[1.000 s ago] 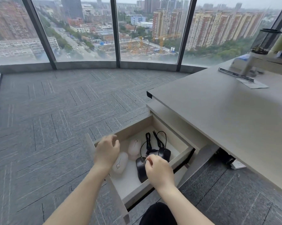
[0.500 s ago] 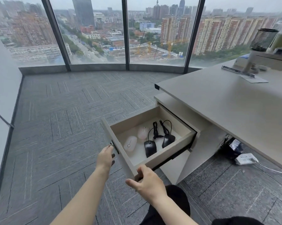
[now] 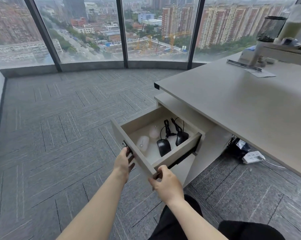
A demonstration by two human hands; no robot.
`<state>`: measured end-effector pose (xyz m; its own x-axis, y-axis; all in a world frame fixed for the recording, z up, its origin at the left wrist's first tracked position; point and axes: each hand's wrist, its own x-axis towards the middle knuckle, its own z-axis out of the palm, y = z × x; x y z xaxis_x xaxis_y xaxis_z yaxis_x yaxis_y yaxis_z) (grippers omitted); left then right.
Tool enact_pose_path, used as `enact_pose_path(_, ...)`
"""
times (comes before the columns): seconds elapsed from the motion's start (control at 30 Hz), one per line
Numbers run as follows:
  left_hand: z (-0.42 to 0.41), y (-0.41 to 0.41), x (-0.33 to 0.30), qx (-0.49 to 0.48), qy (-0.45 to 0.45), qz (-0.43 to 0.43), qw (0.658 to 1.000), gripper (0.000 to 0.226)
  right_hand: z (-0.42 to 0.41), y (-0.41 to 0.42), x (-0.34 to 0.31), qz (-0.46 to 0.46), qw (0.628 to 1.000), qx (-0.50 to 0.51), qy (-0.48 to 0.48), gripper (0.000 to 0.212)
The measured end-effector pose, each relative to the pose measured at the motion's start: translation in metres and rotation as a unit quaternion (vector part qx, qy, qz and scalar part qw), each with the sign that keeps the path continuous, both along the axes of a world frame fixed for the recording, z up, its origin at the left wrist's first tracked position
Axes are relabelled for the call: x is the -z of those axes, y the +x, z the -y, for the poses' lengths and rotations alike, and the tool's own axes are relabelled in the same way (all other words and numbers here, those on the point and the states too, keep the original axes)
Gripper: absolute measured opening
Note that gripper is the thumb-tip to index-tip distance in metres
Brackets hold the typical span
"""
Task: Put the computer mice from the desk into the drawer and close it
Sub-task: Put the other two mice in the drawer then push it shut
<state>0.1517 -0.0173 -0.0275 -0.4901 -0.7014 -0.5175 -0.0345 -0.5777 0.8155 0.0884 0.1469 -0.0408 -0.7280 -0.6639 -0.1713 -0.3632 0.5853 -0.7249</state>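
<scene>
grey carpet tiles (image 3: 59, 135) cover the floor, and the person's dark trouser legs (image 3: 177, 222) show at the bottom edge. nearest up from there, the right hand (image 3: 167, 185) curls around the near corner of the drawer front (image 3: 139, 158), its fingers wrapped over the edge – a closed grip on the panel. just beyond, the left hand (image 3: 123, 162) lies flat against the outer face of the same panel, fingers spread and loose, just below a small metal lock (image 3: 124, 144); it grips nothing.

the drawer (image 3: 177, 153) stands pulled out from the cabinet under the bench (image 3: 233, 104). all four computer mice lie inside it – a white mouse (image 3: 142, 143) near the front, a second white mouse (image 3: 154, 131) behind it, a black mouse (image 3: 163, 147) beside them, and another black mouse (image 3: 181, 138) toward the right wall, their bundled black cables (image 3: 170, 126) lying at the back.

further right on the floor, under the bench, sits a white power strip (image 3: 253, 156). on the far end of the bench stands a mesh pen cup (image 3: 270, 28). beyond everything, tall windows (image 3: 87, 28) look out over city blocks.
</scene>
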Motion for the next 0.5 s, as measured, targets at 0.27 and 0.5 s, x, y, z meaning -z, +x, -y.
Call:
enact_pose_path(0.27,-0.011,-0.083,0.002,0.017,0.023,-0.030,0.999,0.048,-0.013,-0.066,0.001,0.024,0.993,0.113,-0.005,0.047)
enact_pose_path(0.5,-0.021,-0.147,0.000,0.027,0.048,-0.059,0.997,0.037,-0.015,-0.113,0.011,0.061,0.968,0.237,-0.057,0.090)
